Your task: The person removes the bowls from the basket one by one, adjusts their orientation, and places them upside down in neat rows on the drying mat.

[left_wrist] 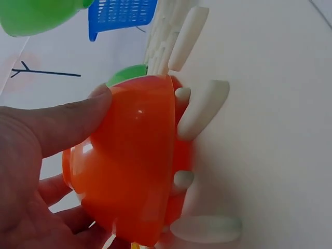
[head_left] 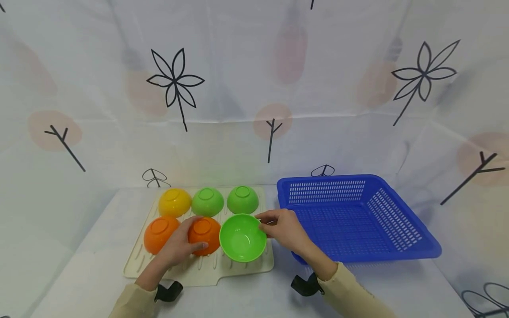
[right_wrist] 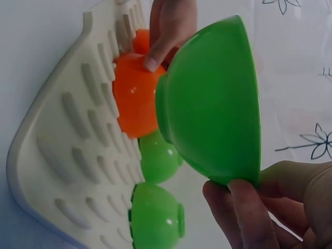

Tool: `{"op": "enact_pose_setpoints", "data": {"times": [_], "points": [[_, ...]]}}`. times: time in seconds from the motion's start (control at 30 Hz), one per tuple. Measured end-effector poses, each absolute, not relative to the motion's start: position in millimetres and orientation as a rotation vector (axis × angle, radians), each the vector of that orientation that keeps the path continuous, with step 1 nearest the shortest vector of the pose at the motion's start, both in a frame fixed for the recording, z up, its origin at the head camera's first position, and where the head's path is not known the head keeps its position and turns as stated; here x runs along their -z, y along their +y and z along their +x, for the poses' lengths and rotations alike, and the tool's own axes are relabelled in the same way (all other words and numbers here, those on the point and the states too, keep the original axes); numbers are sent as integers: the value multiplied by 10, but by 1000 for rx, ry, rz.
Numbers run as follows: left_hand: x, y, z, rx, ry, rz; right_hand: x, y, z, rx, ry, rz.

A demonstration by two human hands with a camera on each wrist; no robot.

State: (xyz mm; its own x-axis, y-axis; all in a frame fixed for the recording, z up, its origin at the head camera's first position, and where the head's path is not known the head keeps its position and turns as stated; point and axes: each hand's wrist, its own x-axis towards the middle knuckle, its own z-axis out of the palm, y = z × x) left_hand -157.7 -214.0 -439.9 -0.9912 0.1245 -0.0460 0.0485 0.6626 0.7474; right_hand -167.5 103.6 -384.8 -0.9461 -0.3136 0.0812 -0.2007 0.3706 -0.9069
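Observation:
My right hand pinches the rim of a light green bowl, thumb on one side and fingers on the other. That bowl is upright, raised over the right part of a cream drying rack. In the right wrist view the green bowl hangs apart from the rack. My left hand curls round an upside-down orange bowl on the rack. The left wrist view shows the thumb and fingers on opposite sides of this orange bowl, its rim down among the rack's pegs.
Another orange bowl, a yellow bowl and two green bowls sit upside down on the rack. A blue plastic basket stands on the table to the right. A patterned white cloth hangs behind.

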Motion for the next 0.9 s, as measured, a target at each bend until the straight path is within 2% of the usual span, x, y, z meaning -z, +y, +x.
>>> {"op": "enact_pose_setpoints", "data": {"times": [0.53,0.9], "points": [[4300,-2087,-1571,-1297,2804,330,3875,1033,-1670,1610,2563,-497],[4054,-1857,-1376,-1557,2583,479,3891,1038,-1691,1606,2558,-416]]}}
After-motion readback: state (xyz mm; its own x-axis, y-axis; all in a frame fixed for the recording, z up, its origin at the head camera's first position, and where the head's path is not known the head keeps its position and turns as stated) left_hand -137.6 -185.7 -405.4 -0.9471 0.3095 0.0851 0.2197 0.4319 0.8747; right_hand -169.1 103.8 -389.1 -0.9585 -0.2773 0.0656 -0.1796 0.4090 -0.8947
